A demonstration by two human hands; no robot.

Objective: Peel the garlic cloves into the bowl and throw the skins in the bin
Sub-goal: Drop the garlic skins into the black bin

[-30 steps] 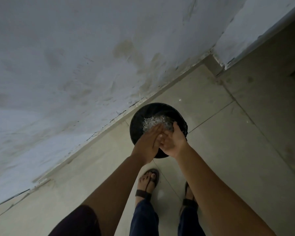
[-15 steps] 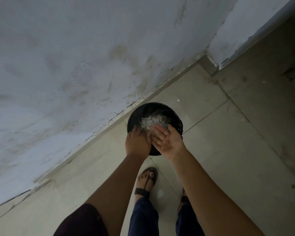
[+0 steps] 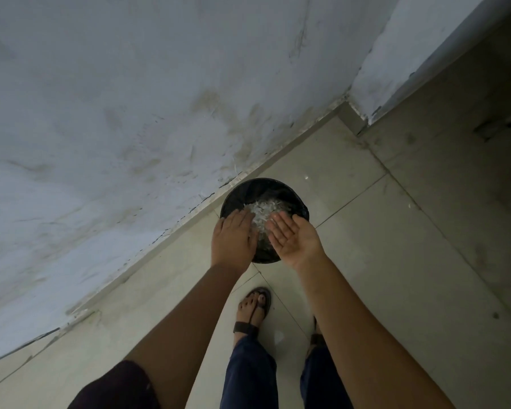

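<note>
- bin [image 3: 289,192] upright on floor [image 3: 381,261] by wall [image 3: 130,113], round mouth facing up; skins [image 3: 263,209] piled inside
- left hand [image 3: 233,240] palm down, right hand [image 3: 295,239] palm up; both flat, empty, over bin
- hands farther apart than 0.5 s ago

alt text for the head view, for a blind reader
Two open hands hover over a black bin holding pale garlic skins: left hand palm down, right hand palm up and empty. The bin stands on a tiled floor beside a stained wall.
</note>
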